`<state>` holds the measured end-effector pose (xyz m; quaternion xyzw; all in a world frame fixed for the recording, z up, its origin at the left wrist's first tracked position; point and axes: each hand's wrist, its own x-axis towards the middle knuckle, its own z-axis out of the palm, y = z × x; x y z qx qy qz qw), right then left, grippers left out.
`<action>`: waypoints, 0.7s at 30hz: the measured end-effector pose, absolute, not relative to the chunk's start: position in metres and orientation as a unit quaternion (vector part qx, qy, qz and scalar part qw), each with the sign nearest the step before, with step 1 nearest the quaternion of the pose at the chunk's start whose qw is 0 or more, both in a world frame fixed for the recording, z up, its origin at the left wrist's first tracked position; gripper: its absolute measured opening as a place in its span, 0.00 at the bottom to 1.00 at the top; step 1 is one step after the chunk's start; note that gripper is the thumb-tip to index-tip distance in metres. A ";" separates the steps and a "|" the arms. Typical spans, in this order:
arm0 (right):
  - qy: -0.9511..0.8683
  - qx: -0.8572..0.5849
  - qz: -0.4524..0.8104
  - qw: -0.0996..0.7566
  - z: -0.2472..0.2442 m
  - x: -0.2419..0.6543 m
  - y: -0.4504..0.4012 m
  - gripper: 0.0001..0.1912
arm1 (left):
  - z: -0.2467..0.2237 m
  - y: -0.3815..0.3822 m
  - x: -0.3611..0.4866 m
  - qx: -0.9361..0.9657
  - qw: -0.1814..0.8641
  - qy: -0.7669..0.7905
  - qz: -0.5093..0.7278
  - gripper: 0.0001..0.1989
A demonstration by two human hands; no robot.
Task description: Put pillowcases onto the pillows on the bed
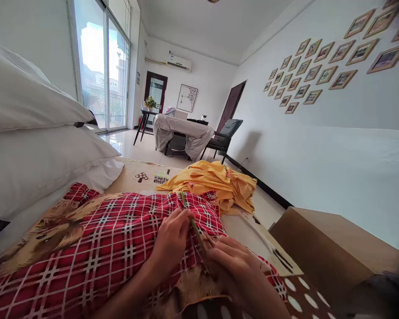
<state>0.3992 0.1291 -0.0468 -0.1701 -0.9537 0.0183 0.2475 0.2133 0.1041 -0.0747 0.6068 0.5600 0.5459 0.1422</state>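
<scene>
A red plaid pillowcase [119,239] with a bear print lies spread before me, plump as if filled. Along its right end runs a narrow green strip [195,230] that looks like a zipper. My left hand [173,232] is closed on the pillowcase's edge at the strip, fingers pinched together. Nearer to me, my right hand [234,259] is closed on the same edge, its fingertips pinching the fabric by the strip's lower end. Exactly what sits between the right fingertips is partly hidden.
White stuffed pillows [49,146] are stacked on the left. A crumpled yellow cloth [216,179] lies beyond the pillowcase on a cream printed blanket [136,166]. At the right stands a cardboard box [322,239]. Farther back are a covered table [182,126] and a dark chair [228,133].
</scene>
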 end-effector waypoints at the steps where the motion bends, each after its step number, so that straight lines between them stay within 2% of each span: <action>1: -0.955 -0.166 0.024 0.244 -0.046 0.400 0.127 0.11 | -0.075 0.104 0.213 0.600 0.146 0.560 0.553 0.12; 12: -0.956 -0.201 0.060 0.205 -0.052 0.394 0.124 0.12 | -0.069 0.096 0.217 0.593 0.121 0.558 0.568 0.12; 21: -0.972 -0.133 0.082 0.177 -0.051 0.403 0.120 0.12 | -0.070 0.093 0.219 0.608 0.114 0.563 0.548 0.12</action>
